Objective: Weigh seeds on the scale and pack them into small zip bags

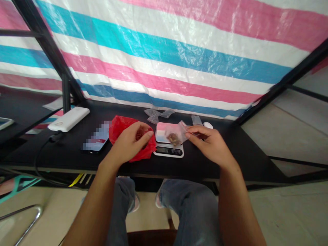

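Note:
At the mouth of a red plastic bag [120,123], my left hand [128,141] has its thumb and fingers curled around small dark brown pieces [139,134]. Its fingertips are partly hidden, so what they grip is unclear. My right hand [208,143] pinches the top edge of a small clear zip bag [181,131] between thumb and forefinger. Brown pieces [173,139] lie in the low end of that bag. It is over a small white digital scale [156,153], covering part of its platform; I cannot tell whether it touches. The scale's display is too small to read.
Several small clear bags [153,116] lie behind the scale. Further right are another clear bag [196,120] and a white round object [208,125]. A phone [98,138] and a white power strip [69,119] with a cable occupy the left. Striped sheeting [164,61] hangs behind the black table [246,150].

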Tool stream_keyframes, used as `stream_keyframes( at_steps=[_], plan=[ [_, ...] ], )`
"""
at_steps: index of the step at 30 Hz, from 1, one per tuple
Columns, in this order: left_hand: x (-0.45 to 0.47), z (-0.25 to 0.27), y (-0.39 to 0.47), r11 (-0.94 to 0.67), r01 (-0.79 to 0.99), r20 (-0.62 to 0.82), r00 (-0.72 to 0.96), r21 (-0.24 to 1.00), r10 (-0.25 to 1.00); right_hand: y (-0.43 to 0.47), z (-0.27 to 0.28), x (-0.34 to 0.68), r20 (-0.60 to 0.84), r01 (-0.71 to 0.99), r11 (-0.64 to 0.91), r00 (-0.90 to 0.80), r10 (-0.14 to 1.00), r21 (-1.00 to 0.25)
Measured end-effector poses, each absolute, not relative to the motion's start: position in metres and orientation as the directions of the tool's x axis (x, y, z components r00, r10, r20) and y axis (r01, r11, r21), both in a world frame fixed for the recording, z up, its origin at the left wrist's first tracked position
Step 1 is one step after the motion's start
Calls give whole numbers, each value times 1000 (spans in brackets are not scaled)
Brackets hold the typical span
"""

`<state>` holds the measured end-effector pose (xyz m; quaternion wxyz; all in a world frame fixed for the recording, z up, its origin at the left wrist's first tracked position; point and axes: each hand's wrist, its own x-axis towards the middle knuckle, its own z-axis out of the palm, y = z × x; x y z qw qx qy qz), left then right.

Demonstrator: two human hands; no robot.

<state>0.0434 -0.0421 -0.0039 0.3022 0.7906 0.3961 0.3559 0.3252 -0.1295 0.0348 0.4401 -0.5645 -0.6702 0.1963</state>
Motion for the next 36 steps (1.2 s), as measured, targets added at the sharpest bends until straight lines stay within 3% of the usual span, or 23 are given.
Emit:
stream_keyframes(
  at_steps=[4,8,13,18,21,24,26,28,31,33,36],
  plan=[
    [17,-15,-21,-472,705,196,440,529,876,-132,33,376,232,590,146,73,970,-794],
    [13,-33,-10,-513,762,73,531,395,844,-121,21,407,110,586,64,44,993,-808],
    [19,-33,-13,-492,771,14,532,404,846,-107,7,416,125,641,49,75,989,-766],
    [27,-24,-17,-546,727,90,565,416,820,-105,2,399,420,774,132,184,889,-619],
    [26,-7,-25,-571,711,217,532,410,818,-112,4,364,506,779,211,154,849,-591],
    [16,18,-31,-501,781,398,354,372,847,-120,8,313,429,752,277,10,903,-599],
    [7,29,-27,-383,855,451,206,348,869,-124,9,279,308,775,233,-52,950,-587],
    [0,30,-16,-244,916,341,129,320,931,-124,10,250,222,834,140,-22,975,-534],
    [-1,17,7,-124,968,15,124,217,992,-119,7,223,123,906,102,-56,991,-411],
    [3,12,18,-150,966,-9,155,209,988,-114,3,215,84,918,158,-137,987,-364],
    [7,24,19,-220,928,146,184,302,972,-109,-1,213,88,887,225,-207,974,-402]
  ],
)
